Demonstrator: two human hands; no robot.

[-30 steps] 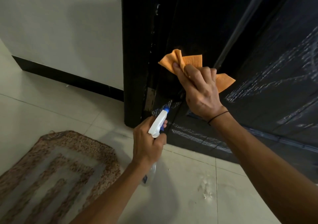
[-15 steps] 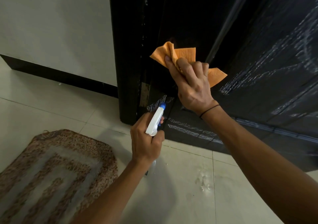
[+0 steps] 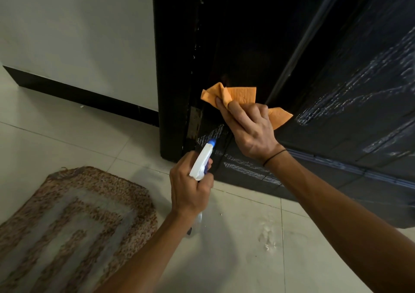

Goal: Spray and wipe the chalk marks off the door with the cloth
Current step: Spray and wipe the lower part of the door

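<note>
**A:** What has changed since a moment ago?

**B:** Very little. The right hand (image 3: 251,130) and its cloth (image 3: 242,96) sit slightly lower against the door (image 3: 325,117) than half a second ago, and the left hand (image 3: 188,189) keeps the spray bottle (image 3: 202,161) aimed at the same spot.

**A:** How is each hand holding its thing?

**B:** The right hand's fingers are curled round the orange cloth, bunching it against the dark door. Folds of cloth stick out above the fingers and to the right of the knuckles. A thin black band (image 3: 275,156) circles that wrist. The left hand is wrapped round the neck of the white spray bottle, with a finger at the blue trigger. The clear body of the bottle hangs below the fist, mostly hidden.

**A:** Where are the chalk marks?

**B:** White chalk marks (image 3: 211,134) lie just beyond the bottle's blue nozzle, directly under the cloth hand. More run along the door's bottom edge, below the right wrist. Larger scribbles cover the panel far to the right of the cloth.

**A:** What else is around?

**B:** A woven brown doormat (image 3: 74,220) lies on the pale floor tiles (image 3: 235,247), left of the left forearm. Small wet spots dot the tile between the two forearms. A white wall (image 3: 78,34) with a dark skirting stands left of the door frame.
</note>
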